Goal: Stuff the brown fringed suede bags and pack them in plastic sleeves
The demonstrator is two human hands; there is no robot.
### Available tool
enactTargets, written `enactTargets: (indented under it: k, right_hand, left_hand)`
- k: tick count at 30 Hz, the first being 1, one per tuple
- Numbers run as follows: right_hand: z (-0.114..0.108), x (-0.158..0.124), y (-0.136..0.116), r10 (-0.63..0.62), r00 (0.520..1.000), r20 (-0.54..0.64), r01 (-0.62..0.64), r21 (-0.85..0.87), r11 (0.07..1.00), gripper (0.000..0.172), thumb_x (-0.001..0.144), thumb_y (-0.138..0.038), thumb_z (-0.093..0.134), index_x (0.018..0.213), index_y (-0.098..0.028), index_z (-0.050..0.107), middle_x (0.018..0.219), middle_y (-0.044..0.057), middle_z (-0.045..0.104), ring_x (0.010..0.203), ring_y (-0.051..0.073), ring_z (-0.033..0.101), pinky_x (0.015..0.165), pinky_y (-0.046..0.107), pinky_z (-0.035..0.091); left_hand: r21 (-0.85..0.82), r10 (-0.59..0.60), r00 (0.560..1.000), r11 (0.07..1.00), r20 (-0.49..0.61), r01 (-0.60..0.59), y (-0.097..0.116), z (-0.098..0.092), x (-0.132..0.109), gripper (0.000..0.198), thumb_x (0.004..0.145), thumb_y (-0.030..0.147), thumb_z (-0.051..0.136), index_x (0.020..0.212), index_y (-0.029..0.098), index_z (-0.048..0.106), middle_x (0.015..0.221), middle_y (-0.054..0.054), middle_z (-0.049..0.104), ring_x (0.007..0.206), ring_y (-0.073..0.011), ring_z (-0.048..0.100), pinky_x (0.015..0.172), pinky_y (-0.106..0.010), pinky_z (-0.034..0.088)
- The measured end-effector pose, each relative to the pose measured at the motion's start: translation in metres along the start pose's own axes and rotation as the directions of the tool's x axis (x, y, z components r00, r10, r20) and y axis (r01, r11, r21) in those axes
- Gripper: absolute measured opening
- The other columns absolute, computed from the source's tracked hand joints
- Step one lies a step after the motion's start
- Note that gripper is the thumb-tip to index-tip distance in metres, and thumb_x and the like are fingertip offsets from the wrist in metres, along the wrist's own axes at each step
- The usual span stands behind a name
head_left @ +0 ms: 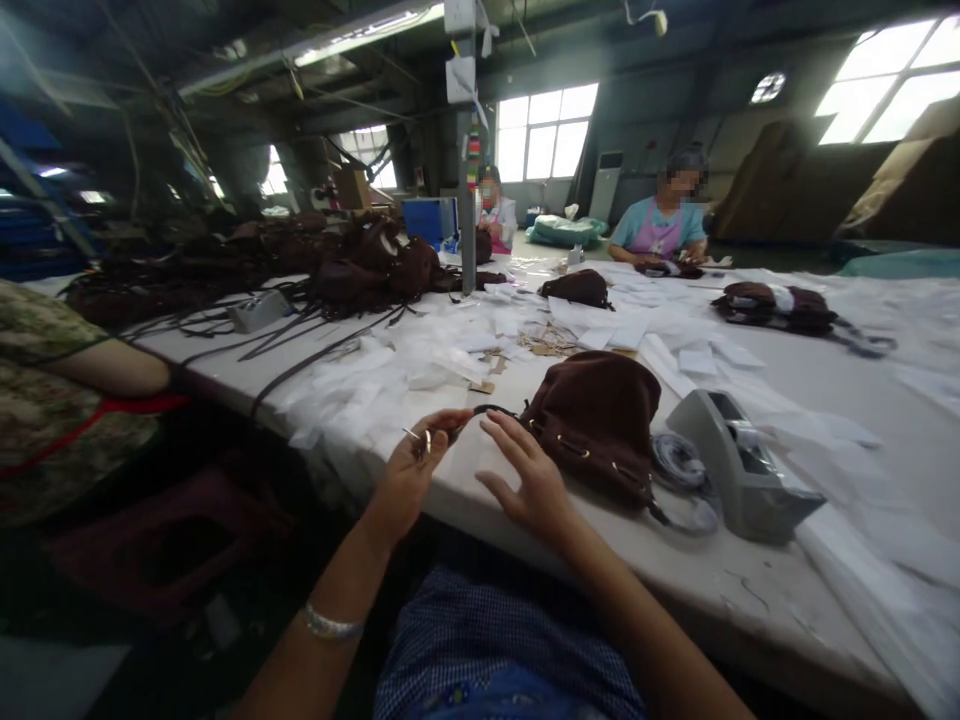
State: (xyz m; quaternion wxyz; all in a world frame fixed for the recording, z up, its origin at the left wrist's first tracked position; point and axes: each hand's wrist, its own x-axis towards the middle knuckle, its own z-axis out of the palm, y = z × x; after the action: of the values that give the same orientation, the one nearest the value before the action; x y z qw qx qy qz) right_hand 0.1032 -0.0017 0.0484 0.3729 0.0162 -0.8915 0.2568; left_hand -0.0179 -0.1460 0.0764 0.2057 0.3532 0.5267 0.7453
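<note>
A dark brown drawstring bag (592,420) with small gold eyelets lies on the table in front of me. Its dark strap (491,409) runs leftward to my left hand (412,470), whose fingers are closed on it. Shiny metal (426,441) shows at those fingers; whether it is a buckle or a small tool I cannot make out. My right hand (529,480) is open beside the bag, fingers stretched toward the strap, its fingertips close to it.
A grey tape dispenser (742,465) stands right of the bag, near a coiled clear-wrapped strap (679,460). Brown bags (375,260) are heaped at the back left behind a post (468,200). White wrapping sheets (420,355) cover much table. A co-worker's arm (112,365) is at left; two people work opposite.
</note>
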Motion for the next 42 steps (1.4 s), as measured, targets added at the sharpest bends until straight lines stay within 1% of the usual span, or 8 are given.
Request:
enactTargets:
  k: [6, 12, 16, 19, 28, 33, 38, 42]
  right_hand:
    - [0.031, 0.019, 0.007, -0.061, 0.992, 0.107, 0.047, 0.127, 0.991, 0.011, 0.094, -0.03, 0.062, 0.097, -0.023, 0.071, 0.096, 0.004, 0.071, 0.092, 0.017, 0.065, 0.112, 0.044, 0.035]
    - [0.027, -0.007, 0.01, 0.023, 0.975, 0.22, -0.025, 0.008, 1.0, 0.012, 0.093, -0.022, 0.06, 0.098, -0.023, 0.07, 0.096, 0.005, 0.072, 0.093, 0.019, 0.065, 0.115, 0.051, 0.028]
    - [0.013, -0.022, 0.007, 0.037, 0.944, 0.328, -0.101, 0.181, 0.978, 0.033, 0.091, -0.012, 0.055, 0.118, -0.026, 0.066, 0.112, 0.002, 0.073, 0.102, 0.017, 0.067, 0.12, 0.051, 0.019]
    - [0.006, -0.032, 0.003, 0.031, 0.921, 0.388, -0.176, 0.346, 0.922, 0.036, 0.093, -0.02, 0.057, 0.128, -0.027, 0.062, 0.117, 0.003, 0.072, 0.107, 0.017, 0.066, 0.115, 0.042, 0.033]
    - [0.011, -0.017, 0.023, -0.006, 0.883, 0.469, -0.19, 0.369, 0.91, 0.029, 0.097, -0.037, 0.054, 0.116, -0.023, 0.071, 0.098, 0.006, 0.073, 0.087, 0.017, 0.068, 0.078, 0.024, 0.051]
    - [0.03, 0.006, 0.042, -0.057, 0.888, 0.456, -0.096, 0.304, 0.948, 0.028, 0.096, -0.036, 0.055, 0.113, -0.023, 0.073, 0.09, 0.006, 0.073, 0.08, 0.016, 0.067, 0.072, 0.023, 0.048]
    - [0.048, 0.016, 0.053, 0.187, 0.899, 0.396, -0.346, 0.382, 0.857, 0.03, 0.093, -0.042, 0.058, 0.1, -0.02, 0.077, 0.09, 0.005, 0.076, 0.073, 0.015, 0.065, 0.065, 0.023, 0.047]
    - [0.044, 0.015, 0.062, 0.361, 0.841, 0.403, -0.528, 0.468, 0.709, 0.033, 0.09, -0.043, 0.06, 0.087, -0.015, 0.077, 0.081, 0.006, 0.075, 0.067, 0.015, 0.062, 0.061, 0.023, 0.048]
  left_hand:
    - [0.264, -0.128, 0.973, 0.948, -0.191, 0.177, -0.004, -0.022, -0.043, 0.037, 0.087, 0.044, 0.067, 0.119, 0.024, 0.067, 0.126, -0.006, 0.066, 0.117, -0.0225, 0.061, 0.103, -0.034, 0.047]
    - [0.094, -0.243, 0.882, 0.948, -0.404, 0.304, -0.032, -0.037, -0.074, 0.036, 0.069, 0.041, 0.083, 0.097, 0.021, 0.072, 0.088, -0.002, 0.074, 0.082, -0.0184, 0.07, 0.079, -0.031, 0.058]
    - [0.277, -0.187, 0.898, 0.909, -0.398, 0.311, -0.047, -0.022, -0.08, 0.024, 0.071, 0.038, 0.081, 0.088, 0.022, 0.075, 0.086, -0.003, 0.076, 0.08, -0.0211, 0.071, 0.076, -0.032, 0.058]
    - [0.383, -0.154, 0.93, 0.879, -0.334, 0.284, -0.052, -0.009, -0.077, 0.021, 0.074, 0.04, 0.078, 0.088, 0.024, 0.076, 0.088, -0.003, 0.077, 0.082, -0.0235, 0.071, 0.078, -0.035, 0.059]
    - [0.304, -0.318, 0.943, 0.893, -0.094, 0.331, -0.05, -0.006, -0.062, 0.027, 0.084, 0.042, 0.068, 0.105, 0.026, 0.072, 0.103, -0.006, 0.077, 0.097, -0.0269, 0.072, 0.078, -0.036, 0.06]
    - [0.509, -0.207, 0.97, 0.825, -0.128, 0.244, -0.05, -0.021, -0.041, 0.021, 0.083, 0.041, 0.069, 0.099, 0.029, 0.07, 0.098, -0.003, 0.077, 0.09, -0.0256, 0.074, 0.08, -0.035, 0.059]
    - [0.585, -0.248, 0.968, 0.78, -0.038, 0.222, -0.054, -0.037, 0.01, 0.028, 0.085, 0.048, 0.064, 0.097, 0.024, 0.07, 0.082, -0.004, 0.076, 0.075, -0.0242, 0.074, 0.068, -0.032, 0.056]
    - [0.751, -0.089, 0.987, 0.641, -0.136, 0.161, -0.057, -0.056, 0.065, 0.035, 0.092, 0.05, 0.049, 0.1, 0.022, 0.068, 0.088, -0.006, 0.075, 0.082, -0.0217, 0.071, 0.072, -0.029, 0.053]
